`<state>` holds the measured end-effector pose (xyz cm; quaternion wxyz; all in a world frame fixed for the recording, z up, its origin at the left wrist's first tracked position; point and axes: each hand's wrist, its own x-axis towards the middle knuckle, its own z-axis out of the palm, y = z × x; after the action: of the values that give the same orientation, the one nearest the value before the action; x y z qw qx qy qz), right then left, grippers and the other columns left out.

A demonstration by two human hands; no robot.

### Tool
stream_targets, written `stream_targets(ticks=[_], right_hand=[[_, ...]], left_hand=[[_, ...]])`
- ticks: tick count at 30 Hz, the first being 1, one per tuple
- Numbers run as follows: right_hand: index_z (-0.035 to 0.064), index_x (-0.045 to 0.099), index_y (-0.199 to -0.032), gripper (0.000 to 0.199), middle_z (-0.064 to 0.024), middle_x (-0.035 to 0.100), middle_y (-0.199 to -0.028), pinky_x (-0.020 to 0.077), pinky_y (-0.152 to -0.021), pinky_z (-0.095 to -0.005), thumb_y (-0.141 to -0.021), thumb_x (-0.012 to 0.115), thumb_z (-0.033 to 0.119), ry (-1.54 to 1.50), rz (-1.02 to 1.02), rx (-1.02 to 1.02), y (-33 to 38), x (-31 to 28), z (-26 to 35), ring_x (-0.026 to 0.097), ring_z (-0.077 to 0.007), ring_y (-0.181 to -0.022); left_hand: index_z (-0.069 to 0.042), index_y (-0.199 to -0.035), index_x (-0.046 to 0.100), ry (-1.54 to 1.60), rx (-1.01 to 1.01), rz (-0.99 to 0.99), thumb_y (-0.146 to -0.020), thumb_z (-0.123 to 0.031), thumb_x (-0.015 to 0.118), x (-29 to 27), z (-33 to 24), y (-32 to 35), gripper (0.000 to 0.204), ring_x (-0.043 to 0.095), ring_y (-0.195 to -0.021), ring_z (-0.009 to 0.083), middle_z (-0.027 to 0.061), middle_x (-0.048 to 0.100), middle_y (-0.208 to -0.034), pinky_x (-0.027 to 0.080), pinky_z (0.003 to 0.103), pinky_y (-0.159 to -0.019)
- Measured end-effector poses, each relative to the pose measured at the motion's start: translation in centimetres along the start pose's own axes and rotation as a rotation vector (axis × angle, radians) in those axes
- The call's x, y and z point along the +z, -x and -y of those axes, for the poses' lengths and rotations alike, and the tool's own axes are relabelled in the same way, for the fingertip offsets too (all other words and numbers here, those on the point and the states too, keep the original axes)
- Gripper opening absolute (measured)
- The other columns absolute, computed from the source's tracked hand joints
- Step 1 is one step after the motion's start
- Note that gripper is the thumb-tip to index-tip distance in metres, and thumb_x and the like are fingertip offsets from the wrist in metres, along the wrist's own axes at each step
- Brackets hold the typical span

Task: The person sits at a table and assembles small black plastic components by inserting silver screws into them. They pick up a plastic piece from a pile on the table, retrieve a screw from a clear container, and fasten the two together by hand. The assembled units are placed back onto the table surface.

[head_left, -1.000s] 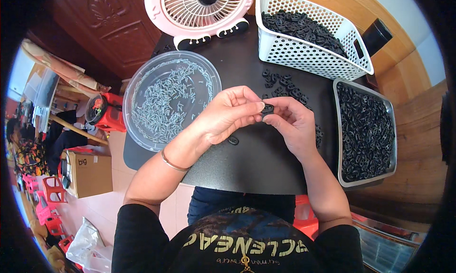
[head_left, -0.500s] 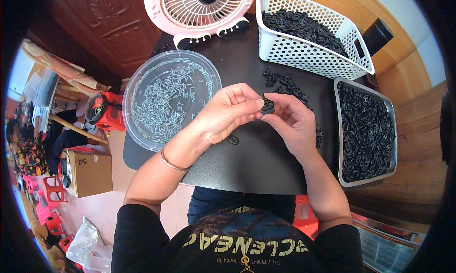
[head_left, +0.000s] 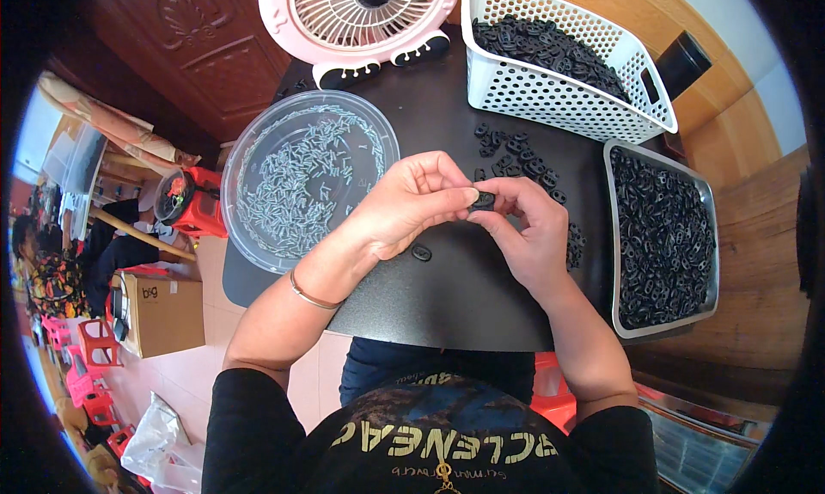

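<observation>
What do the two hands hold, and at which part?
One small black plastic oval piece, pinched at its ends between left hand and right hand fingertips.

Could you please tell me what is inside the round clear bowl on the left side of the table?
The round clear bowl holds many small pale pins scattered across its bottom. The left hand covers its right edge, so nothing there can be seen.

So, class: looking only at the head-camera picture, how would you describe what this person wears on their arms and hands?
Both forearms are bare. The left hand wears no glove; a thin metal bangle circles that wrist. The right hand is also ungloved, and no wristband or ring can be made out on it. Black sleeves of a dark top cover the upper arms, ending near the elbows.
</observation>
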<state>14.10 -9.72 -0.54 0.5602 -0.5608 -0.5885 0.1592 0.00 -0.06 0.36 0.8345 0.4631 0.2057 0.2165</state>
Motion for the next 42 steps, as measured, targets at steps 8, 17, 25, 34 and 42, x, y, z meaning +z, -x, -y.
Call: stream_targets(ticks=[8, 17, 25, 34, 42], right_hand=[[0.0053, 0.063, -0.087, 0.025, -0.0038, 0.054, -0.065, 0.0426, -0.051, -0.0229, -0.065, 0.071, 0.006, 0.027, 0.006, 0.000, 0.0, -0.1, 0.1, 0.053, -0.0106, -0.055], [0.0064, 0.063, -0.094, 0.028, -0.0020, 0.053, -0.066, 0.0438, -0.055, -0.0218, -0.066, 0.070, 0.005, -0.125, 0.027, 0.013, -0.3, -0.1, -1.0, 0.052, -0.0089, -0.059], [0.0060, 0.063, -0.093, 0.028, -0.0016, 0.053, -0.067, 0.0438, -0.055, -0.0215, -0.066, 0.071, 0.004, -0.131, 0.056, 0.032, -0.4, 0.0, -0.6, 0.052, -0.0082, -0.060], [0.0053, 0.063, -0.091, 0.026, -0.0002, 0.054, -0.069, 0.0413, -0.054, -0.0198, -0.066, 0.071, 0.004, -0.015, 0.089, 0.103, -0.4, -0.4, 0.1, 0.050, -0.0062, -0.059], [-0.0044, 0.055, -0.105, 0.034, -0.0041, 0.059, -0.077, 0.0434, -0.065, -0.0195, -0.076, 0.063, 0.010, -0.089, -0.266, 0.032, -9.9, -3.0, 2.9, 0.054, -0.0081, -0.069]], left_hand=[[-0.005, -0.076, 0.052, -0.007, -0.009, 0.014, -0.078, -0.002, 0.062, 0.0, 0.0, 0.1, 0.011, 0.058, -0.065, 0.0082, 0.0033, 0.059, -0.073, 0.049, 0.018, -0.060], [-0.004, -0.079, 0.053, -0.016, 0.042, 0.007, -0.078, -0.004, 0.063, 0.0, 0.0, -0.1, 0.010, 0.056, -0.065, 0.0076, 0.0040, 0.059, -0.071, 0.045, 0.018, -0.057], [-0.004, -0.079, 0.053, -0.074, 0.077, 0.009, -0.077, -0.004, 0.064, -0.1, -0.4, 0.1, 0.011, 0.056, -0.064, 0.0083, 0.0043, 0.060, -0.071, 0.046, 0.019, -0.059], [-0.003, -0.081, 0.053, -0.195, 0.142, 0.036, -0.077, -0.001, 0.062, -0.1, -0.6, 0.4, 0.010, 0.056, -0.066, 0.0079, 0.0031, 0.059, -0.072, 0.045, 0.019, -0.060], [-0.001, -0.096, 0.053, -0.539, 0.398, -0.140, -0.081, -0.007, 0.059, -0.8, -5.5, 2.2, 0.018, 0.055, -0.076, 0.0080, 0.0023, 0.058, -0.086, 0.044, 0.021, -0.070]])
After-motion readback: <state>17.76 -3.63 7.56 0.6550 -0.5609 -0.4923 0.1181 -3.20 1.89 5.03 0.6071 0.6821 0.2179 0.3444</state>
